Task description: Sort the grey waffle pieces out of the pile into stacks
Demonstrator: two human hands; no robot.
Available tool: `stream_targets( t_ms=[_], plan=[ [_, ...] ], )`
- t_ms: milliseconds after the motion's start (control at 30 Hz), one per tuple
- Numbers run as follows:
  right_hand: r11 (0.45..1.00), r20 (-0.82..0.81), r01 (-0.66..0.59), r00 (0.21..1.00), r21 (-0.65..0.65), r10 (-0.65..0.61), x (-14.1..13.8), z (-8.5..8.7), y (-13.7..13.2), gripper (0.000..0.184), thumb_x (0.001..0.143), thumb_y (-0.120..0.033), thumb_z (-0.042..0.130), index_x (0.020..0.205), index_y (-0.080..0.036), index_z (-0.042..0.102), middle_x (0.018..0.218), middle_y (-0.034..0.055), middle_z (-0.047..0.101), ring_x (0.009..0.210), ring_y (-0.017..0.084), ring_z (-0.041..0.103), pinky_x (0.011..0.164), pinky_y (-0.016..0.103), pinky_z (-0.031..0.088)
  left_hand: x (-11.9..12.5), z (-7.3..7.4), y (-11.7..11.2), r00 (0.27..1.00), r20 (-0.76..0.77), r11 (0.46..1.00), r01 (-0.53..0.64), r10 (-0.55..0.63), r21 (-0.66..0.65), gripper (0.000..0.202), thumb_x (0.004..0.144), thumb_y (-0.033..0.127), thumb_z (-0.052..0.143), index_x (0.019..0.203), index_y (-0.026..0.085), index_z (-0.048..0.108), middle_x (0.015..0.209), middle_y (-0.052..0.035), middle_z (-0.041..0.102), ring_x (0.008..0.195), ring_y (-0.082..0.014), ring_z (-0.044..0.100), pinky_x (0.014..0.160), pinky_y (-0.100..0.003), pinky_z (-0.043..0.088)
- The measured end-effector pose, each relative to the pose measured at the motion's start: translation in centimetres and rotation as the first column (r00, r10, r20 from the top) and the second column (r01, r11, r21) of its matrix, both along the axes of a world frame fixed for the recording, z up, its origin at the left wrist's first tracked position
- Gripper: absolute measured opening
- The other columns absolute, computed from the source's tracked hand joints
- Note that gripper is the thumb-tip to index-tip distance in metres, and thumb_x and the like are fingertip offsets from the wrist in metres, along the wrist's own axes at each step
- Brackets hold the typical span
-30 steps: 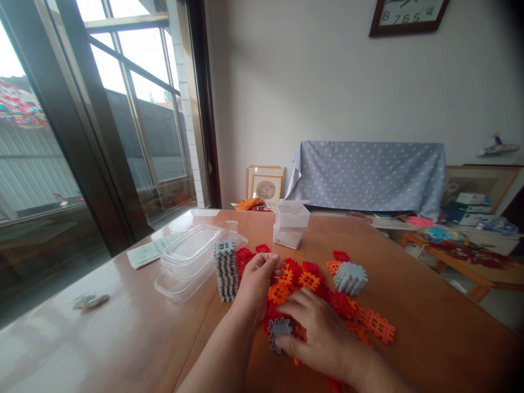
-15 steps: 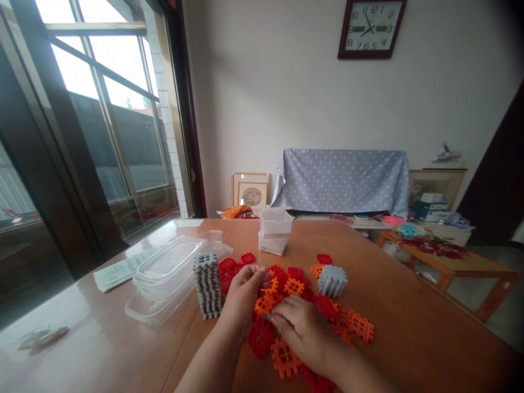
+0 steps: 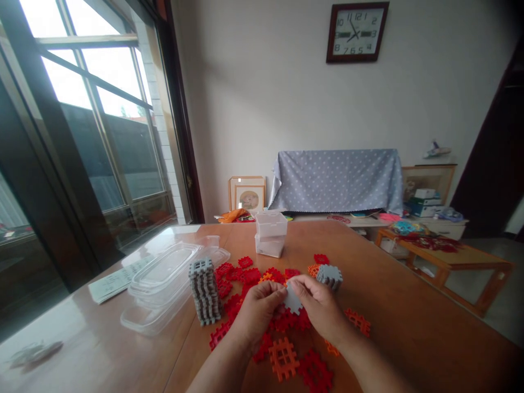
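Observation:
Above the pile, a flat grey building tile (image 3: 293,301) with notched edges is pinched in the fingers of my right hand (image 3: 321,303). My left hand (image 3: 258,307) is closed at the tile's left edge, thumb and forefinger pressed together on it. Beneath and around both hands lie loose red tiles (image 3: 316,371) and orange tiles (image 3: 284,358), partly hidden by my hands and forearms. A tall stack of grey window tiles (image 3: 206,292) stands left of my left hand. Just beyond my right hand is a shorter stack of plain grey tiles (image 3: 329,275), its lower part covered.
Clear plastic lids and trays (image 3: 164,278) lie on the left, overlapping a printed sheet (image 3: 102,288). Two small stacked clear boxes (image 3: 271,234) stand at the back of the wooden table (image 3: 393,333). A small plastic packet (image 3: 35,353) rests near the left edge.
A plain grey tile now shows between my hands. My right hand has risen from the pile toward my left. The view has shifted slightly right.

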State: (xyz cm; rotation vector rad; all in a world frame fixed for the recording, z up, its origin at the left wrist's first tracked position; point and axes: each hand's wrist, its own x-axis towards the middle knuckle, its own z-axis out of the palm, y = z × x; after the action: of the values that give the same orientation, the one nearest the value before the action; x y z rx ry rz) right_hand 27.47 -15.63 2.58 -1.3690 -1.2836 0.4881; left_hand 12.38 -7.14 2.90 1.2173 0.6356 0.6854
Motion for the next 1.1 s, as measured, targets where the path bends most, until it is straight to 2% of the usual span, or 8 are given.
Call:
stream_targets(
  t_ms=[133, 300, 400, 500, 600, 733, 933, 1100],
  plan=[
    [0.996, 0.306, 0.069, 0.948, 0.060, -0.084, 0.5, 0.2, -0.6, 0.058, 0.085, -0.037, 0.071, 0.139, -0.026, 0.054, 0.134, 0.0094, 0.060, 0.123, 0.027, 0.057, 0.105, 0.043, 0.048, -0.1, -0.2, 0.1, 0.995, 0.079, 0.993, -0.058, 0.066, -0.103, 0.041, 0.066, 0.047, 0.088, 0.078, 0.016, 0.064, 0.062, 0.0004, 0.063, 0.056, -0.0105, 0.055, 0.056, -0.021, 0.040],
    [0.997, 0.472, 0.065, 0.878, 0.051, -0.081, 0.6, 1.0, -0.8, 0.055, 0.081, -0.019, 0.066, 0.135, -0.026, 0.058, 0.135, 0.0091, 0.059, 0.126, 0.026, 0.056, 0.110, 0.045, 0.044, -0.1, -0.3, 0.2, 0.984, 0.151, 0.972, -0.054, 0.090, -0.230, 0.039, 0.067, 0.039, 0.089, 0.086, 0.017, 0.063, 0.066, 0.0011, 0.063, 0.056, -0.0100, 0.059, 0.057, -0.020, 0.044],
    [0.993, 0.481, 0.071, 0.870, 0.092, -0.107, 1.8, 1.2, -0.8, 0.048, 0.081, -0.019, 0.065, 0.128, -0.026, 0.063, 0.128, 0.0084, 0.065, 0.121, 0.026, 0.059, 0.107, 0.044, 0.046, 0.2, -0.3, 0.2, 0.986, 0.146, 0.974, -0.052, 0.085, -0.220, 0.044, 0.067, 0.045, 0.089, 0.090, 0.017, 0.065, 0.074, -0.0024, 0.068, 0.061, -0.0117, 0.063, 0.060, -0.022, 0.047],
    [0.967, 0.426, 0.203, 0.869, 0.156, -0.251, 5.0, 1.4, -1.0, 0.040, 0.082, -0.025, 0.064, 0.123, -0.025, 0.066, 0.128, 0.0081, 0.067, 0.121, 0.026, 0.060, 0.107, 0.044, 0.046, 0.3, -0.4, 0.0, 0.991, 0.105, 0.986, -0.062, 0.079, -0.155, 0.048, 0.069, 0.053, 0.086, 0.093, 0.017, 0.065, 0.084, -0.0059, 0.073, 0.068, -0.0135, 0.066, 0.065, -0.024, 0.048],
    [0.928, 0.325, 0.359, 0.870, 0.099, -0.371, 9.0, 1.1, -1.6, 0.042, 0.083, -0.032, 0.063, 0.125, -0.025, 0.066, 0.128, 0.0079, 0.069, 0.121, 0.027, 0.062, 0.105, 0.044, 0.048, 0.2, -0.4, -0.1, 0.996, 0.076, 0.993, -0.035, 0.044, -0.117, 0.047, 0.072, 0.054, 0.083, 0.093, 0.017, 0.064, 0.086, -0.0059, 0.074, 0.071, -0.0145, 0.066, 0.068, -0.025, 0.048],
    [0.916, 0.252, 0.401, 0.886, 0.001, -0.388, 12.5, -0.2, -1.9, 0.043, 0.079, -0.031, 0.065, 0.120, -0.022, 0.069, 0.123, 0.0094, 0.073, 0.119, 0.028, 0.065, 0.103, 0.043, 0.049, 0.1, -0.4, -0.3, 0.999, 0.036, 0.997, 0.004, -0.001, -0.083, 0.042, 0.078, 0.054, 0.079, 0.090, 0.019, 0.061, 0.087, -0.0053, 0.074, 0.074, -0.0147, 0.065, 0.071, -0.025, 0.048],
    [0.923, 0.261, 0.382, 0.897, -0.049, -0.357, 13.4, -2.0, -1.4, 0.050, 0.076, -0.028, 0.067, 0.126, -0.020, 0.066, 0.127, 0.0107, 0.071, 0.121, 0.028, 0.064, 0.106, 0.044, 0.047, 0.0, -0.2, -0.5, 1.000, -0.001, 0.999, 0.011, -0.011, -0.053, 0.042, 0.076, 0.056, 0.079, 0.085, 0.019, 0.061, 0.086, -0.0043, 0.072, 0.074, -0.0152, 0.064, 0.071, -0.026, 0.047],
    [0.901, 0.222, 0.434, 0.881, -0.027, -0.417, 13.4, -1.8, -1.4, 0.059, 0.078, -0.033, 0.067, 0.136, -0.023, 0.059, 0.140, 0.0115, 0.063, 0.131, 0.030, 0.057, 0.106, 0.046, 0.047, 0.4, -0.5, -0.5, 1.000, 0.009, 1.000, 0.008, -0.008, 0.017, 0.044, 0.074, 0.057, 0.080, 0.082, 0.018, 0.061, 0.078, -0.0019, 0.067, 0.068, -0.0134, 0.058, 0.065, -0.024, 0.042]
  ],
)
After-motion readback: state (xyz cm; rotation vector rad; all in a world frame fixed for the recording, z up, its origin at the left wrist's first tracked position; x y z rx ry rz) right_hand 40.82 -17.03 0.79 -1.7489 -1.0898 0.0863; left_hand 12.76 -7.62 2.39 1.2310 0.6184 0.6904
